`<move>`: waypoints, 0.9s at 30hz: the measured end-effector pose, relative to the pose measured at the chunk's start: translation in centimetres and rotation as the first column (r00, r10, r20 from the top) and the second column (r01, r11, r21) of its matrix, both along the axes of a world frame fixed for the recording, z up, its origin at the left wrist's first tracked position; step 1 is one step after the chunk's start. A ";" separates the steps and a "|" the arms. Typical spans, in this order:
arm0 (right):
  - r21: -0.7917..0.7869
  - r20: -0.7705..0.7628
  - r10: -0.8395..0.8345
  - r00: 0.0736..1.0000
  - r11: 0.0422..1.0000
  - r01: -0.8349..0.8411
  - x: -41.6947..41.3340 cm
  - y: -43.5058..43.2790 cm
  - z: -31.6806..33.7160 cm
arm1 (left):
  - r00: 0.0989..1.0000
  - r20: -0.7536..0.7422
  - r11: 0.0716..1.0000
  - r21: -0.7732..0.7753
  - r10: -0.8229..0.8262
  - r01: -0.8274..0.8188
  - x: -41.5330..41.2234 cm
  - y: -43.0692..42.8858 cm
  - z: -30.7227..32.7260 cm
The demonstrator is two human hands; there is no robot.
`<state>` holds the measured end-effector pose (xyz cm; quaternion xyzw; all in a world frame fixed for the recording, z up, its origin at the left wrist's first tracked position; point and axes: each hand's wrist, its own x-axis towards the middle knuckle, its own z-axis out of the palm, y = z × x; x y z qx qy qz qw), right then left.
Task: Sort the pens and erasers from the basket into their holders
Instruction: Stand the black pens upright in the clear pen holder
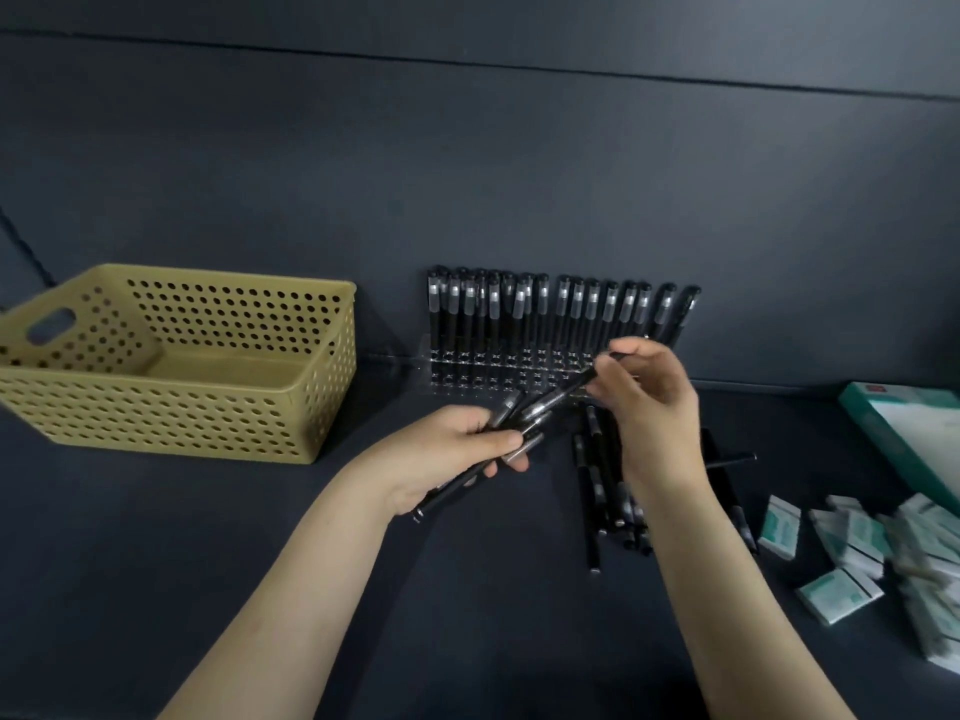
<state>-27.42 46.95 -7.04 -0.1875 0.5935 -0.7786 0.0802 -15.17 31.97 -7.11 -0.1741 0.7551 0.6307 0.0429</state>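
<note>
Dark matte surface (156, 563) is filling the near view, with both forearms reaching over it from the bottom edge. Nearest, the left hand (447, 454) is gripping a bundle of pens (511, 426), fingers and thumb curling round the black barrels. Just past it the right hand (649, 407) is pinching the far end of a single pen (576, 384) between thumb and fingertips, the other fingers bending loosely; that pen's lower end is lying among the bundle, so it seems to be getting drawn out of it. Beneath the right wrist, loose pens (597, 491) are lying flat, and at the right edge a heap of erasers (852, 543) in white-and-green sleeves is waiting beside a teal box (904, 433), probably their holder. Farther back a clear pen holder (498, 368) is sitting against the dark wall (467, 148), its rear holes carrying a row of standing pens (540, 314) while the front holes are looking free. At far left the tan basket (171, 402) is showing only its bare floor. Pen sorting is the step in hand, with the erasers not yet started. Next, the single pen is needing to come clear of the bundle, turn upright and go tip-down into a free hole without knocking its neighbours
</note>
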 end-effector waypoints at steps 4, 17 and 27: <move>-0.207 0.080 -0.117 0.990 0.970 0.131 -0.1 0.3 1.1 | 0.994 -0.001 0.966 0.234 0.113 -0.110 0.1 -0.9 0.2; 0.042 0.099 0.064 0.993 0.997 -0.069 1.9 -0.4 0.4 | 0.935 0.046 0.682 0.672 0.351 -0.289 -0.7 -2.6 -0.9; 0.118 0.101 0.115 0.988 0.985 -0.126 1.7 -1.4 0.4 | 0.922 -0.008 0.701 0.652 0.386 -0.288 -0.8 -3.1 -1.1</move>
